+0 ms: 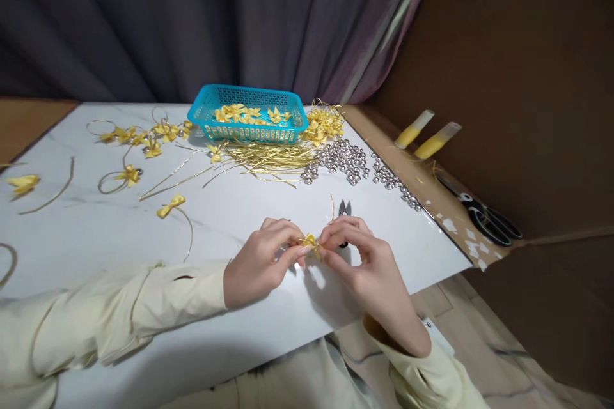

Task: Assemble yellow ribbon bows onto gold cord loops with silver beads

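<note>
Between my two hands, just above the white table (230,217), is a small yellow ribbon bow (309,241) with gold cord at it. My left hand (268,255) pinches the bow from the left, thumb against fingers. From the right, my right hand (357,252) pinches its other side, and a thin gold cord (332,206) sticks up behind those fingers. Small dark-handled snips (344,209) lie partly hidden behind my right hand, blades pointing away. The fingers cover much of the bow, so how the cord runs through it cannot be made out.
A blue basket (249,131) holds yellow bows. Near it lie gold cords (273,158), silver bells (348,160) and a pile of corded bows (323,124). Several bows (129,176) are spread leftward. Scissors (484,214) and two yellow tubes (437,140) rest along the right edge.
</note>
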`<state>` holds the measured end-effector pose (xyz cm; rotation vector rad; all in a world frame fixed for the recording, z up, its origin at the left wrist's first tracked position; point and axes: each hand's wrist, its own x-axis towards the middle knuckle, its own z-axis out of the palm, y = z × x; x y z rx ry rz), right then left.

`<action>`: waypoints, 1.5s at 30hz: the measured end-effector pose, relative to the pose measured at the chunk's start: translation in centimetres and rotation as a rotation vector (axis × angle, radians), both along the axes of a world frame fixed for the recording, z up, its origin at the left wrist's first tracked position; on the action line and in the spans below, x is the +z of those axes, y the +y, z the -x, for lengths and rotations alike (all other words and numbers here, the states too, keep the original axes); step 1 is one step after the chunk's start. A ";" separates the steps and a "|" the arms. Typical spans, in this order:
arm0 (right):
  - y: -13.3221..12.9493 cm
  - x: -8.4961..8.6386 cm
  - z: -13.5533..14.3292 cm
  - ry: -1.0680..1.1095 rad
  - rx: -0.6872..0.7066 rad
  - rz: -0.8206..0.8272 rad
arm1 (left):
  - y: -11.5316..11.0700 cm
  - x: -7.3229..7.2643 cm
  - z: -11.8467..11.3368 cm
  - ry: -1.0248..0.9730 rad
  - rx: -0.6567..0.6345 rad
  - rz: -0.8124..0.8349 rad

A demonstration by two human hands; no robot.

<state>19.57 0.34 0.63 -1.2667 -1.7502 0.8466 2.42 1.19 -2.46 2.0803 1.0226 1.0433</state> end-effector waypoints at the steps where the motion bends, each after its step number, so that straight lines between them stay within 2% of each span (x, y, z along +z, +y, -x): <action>1: -0.1 -0.1 0.2 0.020 -0.020 -0.010 | 0.0 0.1 0.0 -0.010 0.015 -0.007; 7: 0.0 -0.7 0.8 0.239 0.014 0.024 | 0.4 0.4 0.2 -0.047 0.093 -0.054; 10: 0.0 -0.7 1.1 0.216 0.024 0.003 | 0.4 0.5 0.2 -0.057 0.126 0.004; 15: -0.9 -0.8 1.8 -0.025 0.000 -0.164 | 0.4 0.8 0.2 -0.123 0.144 0.169; 19: -1.6 -1.4 2.5 -0.274 -0.027 -0.352 | 0.5 1.2 0.0 -0.237 0.119 0.379; 24: -1.3 -2.6 3.3 -0.315 -0.146 -0.527 | 0.4 1.8 -0.2 -0.412 0.062 0.638; 28: -0.9 -3.1 3.7 -0.314 -0.204 -0.609 | 0.2 2.1 -0.2 -0.475 0.057 0.748; 36: -0.7 -2.5 3.1 -0.221 -0.134 -0.629 | 0.2 2.0 0.1 -0.571 0.018 0.829; 42: -0.7 -1.9 2.4 -0.199 -0.068 -0.660 | 0.3 3.1 0.5 -0.574 -0.068 0.828; 45: -0.6 -1.9 2.2 -0.224 -0.032 -0.693 | 0.7 3.7 0.5 -0.523 -0.059 0.811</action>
